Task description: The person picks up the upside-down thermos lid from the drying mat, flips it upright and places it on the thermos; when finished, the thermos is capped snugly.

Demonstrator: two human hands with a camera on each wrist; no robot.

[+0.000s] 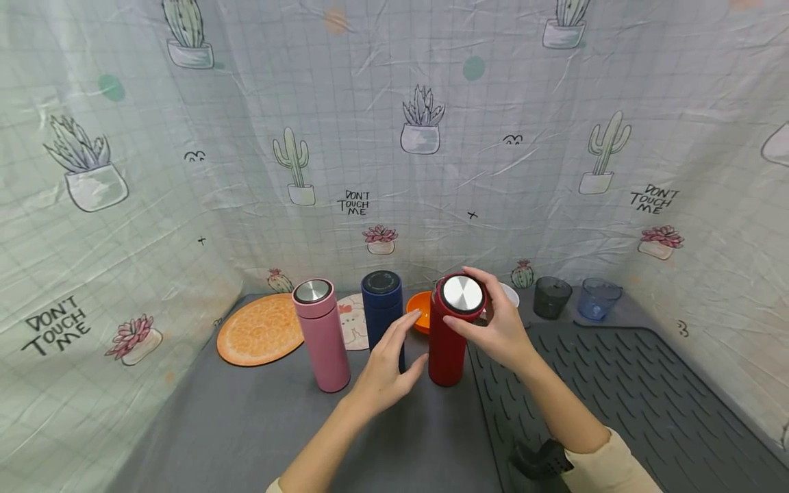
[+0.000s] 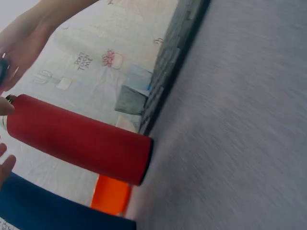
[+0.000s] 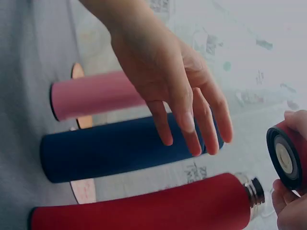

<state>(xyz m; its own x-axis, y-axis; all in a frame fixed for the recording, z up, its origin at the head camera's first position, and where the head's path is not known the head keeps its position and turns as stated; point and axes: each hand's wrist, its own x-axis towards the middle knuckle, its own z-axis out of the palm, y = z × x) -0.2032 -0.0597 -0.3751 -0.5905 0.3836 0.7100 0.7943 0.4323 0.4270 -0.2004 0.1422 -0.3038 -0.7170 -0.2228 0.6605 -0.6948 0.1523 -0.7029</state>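
A red thermos bottle (image 1: 446, 356) stands upright on the grey table. My right hand (image 1: 502, 329) pinches its red lid (image 1: 462, 294), which has a silver top, between thumb and fingers. The right wrist view shows the lid (image 3: 284, 155) lifted clear of the bottle, whose metal neck (image 3: 254, 191) is bare. My left hand (image 1: 383, 376) hovers between the red bottle and a navy blue thermos (image 1: 381, 308), fingers loosely extended and holding nothing. That blue thermos is partly hidden behind the hand. To its left is a pink thermos (image 1: 323, 349), lid on.
Behind the bottles are an orange bowl (image 1: 416, 302), a round orange placemat (image 1: 259, 332) and a pale patterned mat (image 1: 353, 322). A dark ridged mat (image 1: 573, 383) covers the right side. A smoky cup (image 1: 550, 298) and a blue cup (image 1: 596, 300) stand at the back right.
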